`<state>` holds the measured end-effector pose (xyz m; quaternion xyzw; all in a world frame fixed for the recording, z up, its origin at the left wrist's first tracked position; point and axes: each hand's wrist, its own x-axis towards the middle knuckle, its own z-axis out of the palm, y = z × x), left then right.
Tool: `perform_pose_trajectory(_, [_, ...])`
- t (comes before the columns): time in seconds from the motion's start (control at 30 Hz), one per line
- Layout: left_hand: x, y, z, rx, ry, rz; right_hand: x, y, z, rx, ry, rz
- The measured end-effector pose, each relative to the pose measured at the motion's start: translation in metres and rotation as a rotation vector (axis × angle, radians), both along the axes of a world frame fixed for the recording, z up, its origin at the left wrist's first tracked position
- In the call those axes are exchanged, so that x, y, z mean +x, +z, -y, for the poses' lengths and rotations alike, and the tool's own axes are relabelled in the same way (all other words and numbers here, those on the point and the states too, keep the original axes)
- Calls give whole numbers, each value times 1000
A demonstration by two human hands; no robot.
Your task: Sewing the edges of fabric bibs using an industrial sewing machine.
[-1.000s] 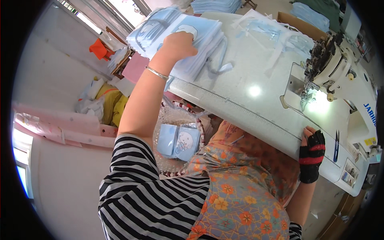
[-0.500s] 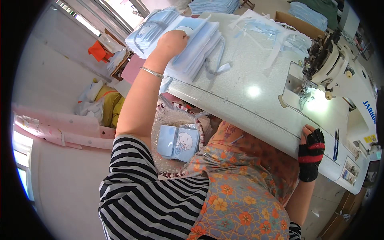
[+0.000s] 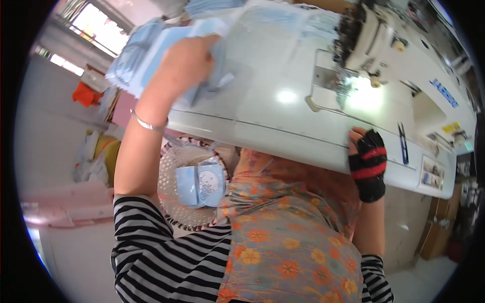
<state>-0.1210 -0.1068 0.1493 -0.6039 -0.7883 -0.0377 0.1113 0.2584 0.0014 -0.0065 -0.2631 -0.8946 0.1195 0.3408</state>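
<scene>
My left hand (image 3: 188,64), a bracelet on its wrist, is over a stack of light blue and white fabric pieces (image 3: 160,46) at the table's far left. Motion smears its fingers, and whether they hold a piece cannot be made out. A loose strip (image 3: 225,80) lies beside the stack. My right hand (image 3: 369,164), in a black and red fingerless glove, rests at the table's near edge with its bare fingertips on the top and nothing visible in it. To its right lie dark thread snips (image 3: 403,143).
A white sewing machine (image 3: 384,45) with its lamp lit stands on the pale table (image 3: 252,108) at the right. White and blue scraps (image 3: 283,22) lie at the back. Below the table edge, a white basket (image 3: 169,202) holds blue packets (image 3: 199,184) with a cartoon print.
The view has shifted, so the table and machine appear further left and higher. My left hand has moved and is now blurred over the stack. My right hand stays at the table edge.
</scene>
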Motion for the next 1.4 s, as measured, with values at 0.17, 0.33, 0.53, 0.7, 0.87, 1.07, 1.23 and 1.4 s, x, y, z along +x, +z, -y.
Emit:
perform_pose_trajectory(0.17, [124,-82,-20,-226,-427,377,-9,9,5,-103,31,-82])
perform_pose_trajectory(0.33, [169,-92,-27,-300,-415,614,-23,10,4,-122,145,-5])
perform_pose_trajectory(0.53, [158,-107,-53,-125,-470,356,-25,0,3,24,106,27])
perform_pose_trajectory(0.7, [150,-135,-63,341,-607,240,-26,5,5,7,99,68])
perform_pose_trajectory(0.87, [151,-136,-61,298,-571,264,-31,16,12,-435,47,-93])
perform_pose_trajectory(1.07, [147,-141,-64,385,-609,259,-52,18,6,-1105,-17,-508])
perform_pose_trajectory(1.23, [148,-138,-63,400,-609,280,-53,8,5,-647,-44,-122])
perform_pose_trajectory(1.4, [145,-129,-63,359,-580,318,-62,9,10,-335,-79,-33])
